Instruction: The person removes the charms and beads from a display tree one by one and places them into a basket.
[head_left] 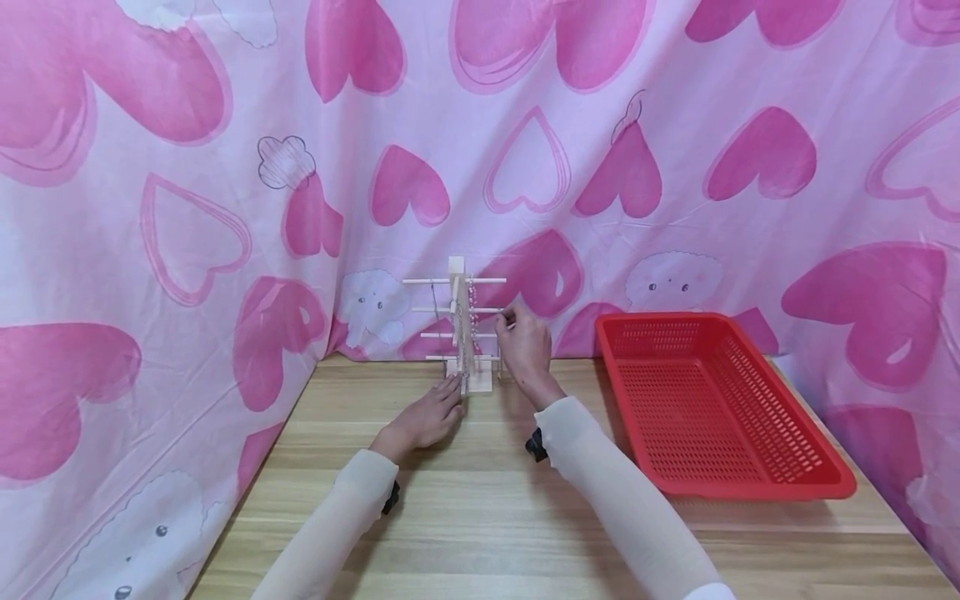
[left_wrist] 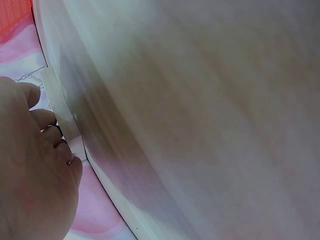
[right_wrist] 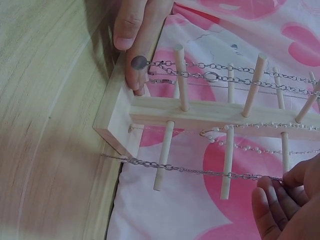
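A pale wooden jewelry stand (head_left: 457,321) with several pegs stands at the far side of the table, hung with chain necklaces. My right hand (head_left: 525,337) is at a peg's right end. In the right wrist view, its thumb and fingers pinch a silver chain necklace (right_wrist: 195,171) at the tip of that peg; the chain stretches toward the base. My left hand (head_left: 427,414) rests its fingers on the stand's base (right_wrist: 112,107). Beside those fingers hang a chain with a round dark pendant (right_wrist: 139,62) and other silver chains (right_wrist: 240,81). A beaded necklace (right_wrist: 260,125) hangs on another peg.
A red perforated basket (head_left: 757,487) stands on the right of the wooden table (head_left: 465,533). Behind the stand and along the left hangs a pink heart-patterned cloth (head_left: 405,183). Dark wrist cameras (head_left: 536,446) sit at both sleeves.
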